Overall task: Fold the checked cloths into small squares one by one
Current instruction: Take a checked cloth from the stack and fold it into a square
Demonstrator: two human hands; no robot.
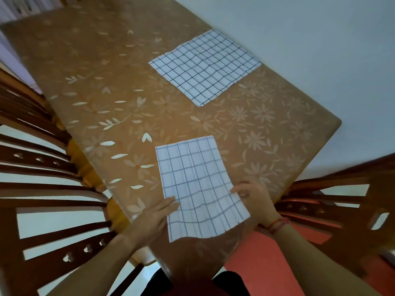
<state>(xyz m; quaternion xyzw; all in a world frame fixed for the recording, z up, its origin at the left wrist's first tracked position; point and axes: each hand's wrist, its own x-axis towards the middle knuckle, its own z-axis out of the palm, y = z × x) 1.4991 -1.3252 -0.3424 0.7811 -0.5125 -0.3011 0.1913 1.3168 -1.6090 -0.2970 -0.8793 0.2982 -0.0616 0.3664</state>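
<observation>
Across our flower-patterned bench (106, 92), wooden chairs (42, 167) crowd both sides, and a spread checked cloth (205, 67) lies at the far edge. Nearer us, the narrower checked cloth (198, 178) lies at the bench corner. Our left hand (154, 218) presses its left edge, fingers flat and together, and our right hand (254, 197) fingers pinch its right edge.

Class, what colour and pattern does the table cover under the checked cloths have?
The table cover is orange-brown with pale flower and leaf prints, shown best in the head view.
</observation>
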